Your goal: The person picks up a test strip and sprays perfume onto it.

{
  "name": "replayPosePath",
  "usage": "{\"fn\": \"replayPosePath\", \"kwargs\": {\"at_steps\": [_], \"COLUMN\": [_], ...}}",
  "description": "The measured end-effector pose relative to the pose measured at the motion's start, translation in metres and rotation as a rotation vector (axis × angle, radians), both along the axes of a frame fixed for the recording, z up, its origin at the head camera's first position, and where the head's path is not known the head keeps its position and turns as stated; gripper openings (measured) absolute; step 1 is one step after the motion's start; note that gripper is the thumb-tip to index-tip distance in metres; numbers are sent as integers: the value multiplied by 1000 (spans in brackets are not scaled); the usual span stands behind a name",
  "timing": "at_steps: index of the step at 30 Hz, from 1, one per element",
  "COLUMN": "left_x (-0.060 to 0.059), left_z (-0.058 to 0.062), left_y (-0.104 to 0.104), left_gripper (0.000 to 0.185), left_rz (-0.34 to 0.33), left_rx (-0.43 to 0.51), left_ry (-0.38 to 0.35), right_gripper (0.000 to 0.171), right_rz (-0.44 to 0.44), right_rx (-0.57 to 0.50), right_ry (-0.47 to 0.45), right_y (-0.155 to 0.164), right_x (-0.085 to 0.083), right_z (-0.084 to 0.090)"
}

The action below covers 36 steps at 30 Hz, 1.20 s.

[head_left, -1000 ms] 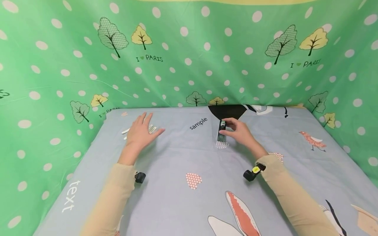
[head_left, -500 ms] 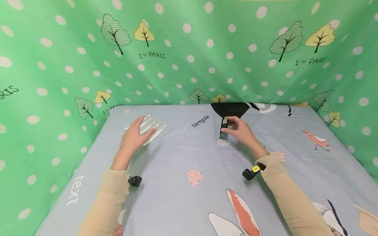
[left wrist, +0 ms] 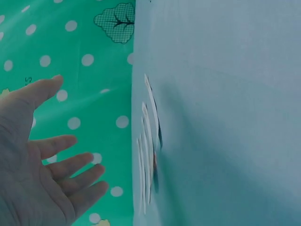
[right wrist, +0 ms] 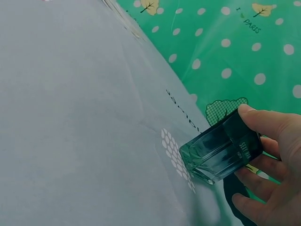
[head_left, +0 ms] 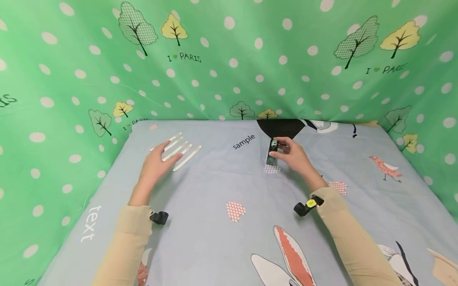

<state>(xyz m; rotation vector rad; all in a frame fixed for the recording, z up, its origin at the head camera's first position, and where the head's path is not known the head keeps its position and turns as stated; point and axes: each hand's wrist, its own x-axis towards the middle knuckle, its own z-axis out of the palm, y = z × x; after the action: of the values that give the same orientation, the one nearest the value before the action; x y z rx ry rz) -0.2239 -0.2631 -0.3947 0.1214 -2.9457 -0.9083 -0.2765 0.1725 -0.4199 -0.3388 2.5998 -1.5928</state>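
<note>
A dark green glass bottle (head_left: 272, 154) is in the grasp of the right hand (head_left: 296, 157), its thumb on the near side and its fingers curled round the far side. The bottle is held upright or nearly so, with its silvery top uppermost and pale lettering on its side in the right wrist view. Its base is at a white-dotted heart print (head_left: 272, 169); whether it touches the cloth there cannot be told for certain.

Well apart from it, toward the left end of the table (head_left: 207, 186), several slim white paper strips (head_left: 187, 158) lie side by side on a slant, small printing near their upper ends. The left hand (head_left: 156, 165) is over part of them in the head view, its thumb spread well away from the fingers and its grasp holding nothing. The left wrist view shows the palm and loosely spread fingers apart from the strips.

Beige sleeves (head_left: 132, 226) cover both forearms, and each wrist bears a small black camera mount (head_left: 160, 217), the right one with a yellow tag (head_left: 311, 203). The table is covered by a blue-grey cloth printed with a pink-dotted heart (head_left: 235, 211), the word "sample" (head_left: 244, 142) and a red bird (head_left: 386, 167). Behind it hangs a green curtain (head_left: 214, 43) with white dots and trees.
</note>
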Motion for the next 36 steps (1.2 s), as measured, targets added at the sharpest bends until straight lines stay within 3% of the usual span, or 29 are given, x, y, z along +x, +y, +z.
{"fn": "replayPosePath", "kwargs": {"at_steps": [4, 17, 36], "left_x": [0, -2, -2], "left_z": [-5, -15, -39], "left_y": [-5, -14, -21], "left_gripper": [82, 70, 47], "left_rz": [16, 49, 61], "left_rx": [41, 240, 200], "left_ry": [-10, -49, -60], "right_gripper": [60, 63, 60], "right_rz": [-5, -8, -7], "right_rx": [15, -14, 3], "right_ry": [7, -20, -3], "right_y": [2, 5, 3], "right_x": [-8, -9, -12], "right_z": [-11, -7, -12]}}
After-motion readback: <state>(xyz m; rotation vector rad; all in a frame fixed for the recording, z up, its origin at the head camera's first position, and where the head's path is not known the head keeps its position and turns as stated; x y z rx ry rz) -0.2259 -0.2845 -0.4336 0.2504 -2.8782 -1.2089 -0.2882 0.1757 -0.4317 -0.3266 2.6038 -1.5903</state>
